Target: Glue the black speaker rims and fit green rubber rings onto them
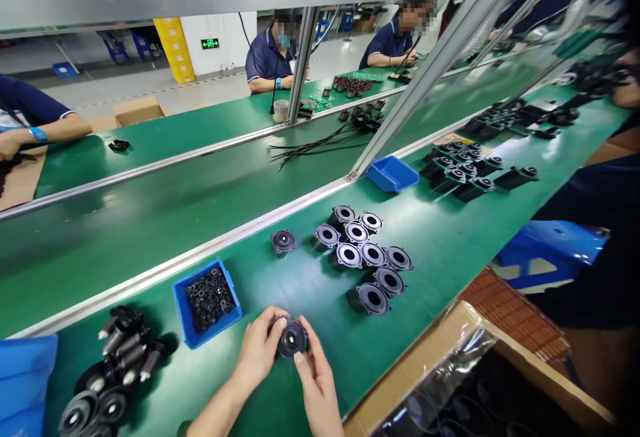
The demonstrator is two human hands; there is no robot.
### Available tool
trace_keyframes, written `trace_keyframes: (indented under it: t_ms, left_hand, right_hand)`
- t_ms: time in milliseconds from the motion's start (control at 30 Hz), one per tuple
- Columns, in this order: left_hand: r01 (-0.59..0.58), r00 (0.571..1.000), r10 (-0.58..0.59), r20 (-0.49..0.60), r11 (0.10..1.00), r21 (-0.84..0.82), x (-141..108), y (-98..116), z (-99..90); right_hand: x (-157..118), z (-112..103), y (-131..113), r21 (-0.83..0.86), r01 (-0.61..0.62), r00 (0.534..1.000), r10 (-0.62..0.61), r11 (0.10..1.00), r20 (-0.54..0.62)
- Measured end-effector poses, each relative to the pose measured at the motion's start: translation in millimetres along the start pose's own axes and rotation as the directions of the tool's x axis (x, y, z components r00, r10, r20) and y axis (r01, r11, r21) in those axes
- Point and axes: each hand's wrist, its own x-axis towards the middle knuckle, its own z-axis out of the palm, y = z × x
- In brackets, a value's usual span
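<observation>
Between my two hands, over the green table, is a round black part (293, 338) with a pale centre. My left hand (263, 343) grips its left side with thumb and fingers. On the right side, my right hand (315, 367) closes on the same part, its thumb at the lower edge. Another round black part (283, 241) stands farther up the table. To its right stands a group of black housings (373, 255) with ring-shaped tops. Left of my hands, a blue bin (239, 300) holds small black rings.
Black motor-like parts (130, 350) lie piled at the left beside a blue container (25, 383). An open cardboard box (540, 373) is at the lower right. An empty blue tray (393, 175) sits near the metal post (425, 77). People sit across the line.
</observation>
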Motion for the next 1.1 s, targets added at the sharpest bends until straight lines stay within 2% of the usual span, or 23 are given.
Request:
trace_keyframes:
  t_ms: [100, 200, 233, 300, 367, 400, 500, 600, 667, 733, 833, 900, 967, 1033, 1100]
  left_hand:
    - [0.004, 0.999, -0.006, -0.042, 0.999, -0.046, 2, -10, 1.7]
    - [0.020, 0.993, -0.036, -0.115, 0.991, -0.134, -1, -22, 2.9]
    - [0.025, 0.988, -0.050, -0.147, 0.985, -0.170, -4, -26, 3.2]
    - [0.026, 0.975, -0.077, -0.207, 0.971, -0.239, -13, -34, 3.2]
    - [0.016, 0.964, -0.091, -0.251, 0.958, -0.286, -25, -41, 2.4]
    - [0.010, 0.959, -0.096, -0.268, 0.952, -0.307, -31, -44, 1.7]
    - [-0.006, 0.946, -0.118, -0.303, 0.925, -0.379, -46, -53, -1.5]
    - [-0.022, 0.937, -0.125, -0.326, 0.911, -0.411, -54, -58, -6.0]
    - [-0.041, 0.933, -0.104, -0.345, 0.921, -0.387, -56, -59, -9.2]
    - [-0.069, 0.927, -0.065, -0.370, 0.939, -0.337, -58, -61, -11.8]
    - [-0.119, 0.930, 0.022, -0.367, 0.963, -0.244, -55, -64, -12.4]
    - [-0.181, 0.944, 0.123, -0.306, 0.969, -0.168, -50, -64, -10.0]
    - [-0.259, 0.952, 0.239, -0.191, 0.962, -0.085, -41, -61, -5.8]
    - [-0.316, 0.947, 0.314, -0.069, 0.949, -0.012, -30, -53, -1.1]
    - [-0.322, 0.947, 0.321, 0.005, 0.947, 0.026, -19, -43, 3.2]
  right_hand:
    - [-5, 4, 2, -0.093, 0.042, 0.998, -0.047, 0.995, -0.052]
    - [-12, 7, -2, -0.302, 0.187, 0.971, -0.223, 0.935, -0.089]
    - [-14, 7, -4, -0.392, 0.267, 0.947, -0.314, 0.881, -0.061]
    - [-16, 9, -6, -0.564, 0.426, 0.872, -0.486, 0.708, 0.049]
    - [-15, 12, -4, -0.681, 0.517, 0.799, -0.577, 0.519, 0.166]
    - [-14, 13, -2, -0.718, 0.528, 0.779, -0.595, 0.453, 0.197]
    - [-7, 15, 6, -0.761, 0.527, 0.759, -0.612, 0.379, 0.221]
    - [-4, 9, 11, -0.726, 0.567, 0.744, -0.620, 0.389, 0.250]
    - [-4, 5, 11, -0.697, 0.576, 0.756, -0.602, 0.428, 0.255]
    - [-4, 2, 11, -0.684, 0.563, 0.770, -0.596, 0.463, 0.230]
    - [-4, 0, 10, -0.685, 0.558, 0.769, -0.601, 0.469, 0.215]
    - [-5, 0, 8, -0.677, 0.567, 0.774, -0.584, 0.469, 0.243]
    - [-7, -2, 3, -0.653, 0.562, 0.793, -0.555, 0.508, 0.251]
    - [-8, -3, -4, -0.613, 0.515, 0.833, -0.518, 0.599, 0.195]
    - [-7, -5, -9, -0.563, 0.466, 0.864, -0.488, 0.683, 0.123]
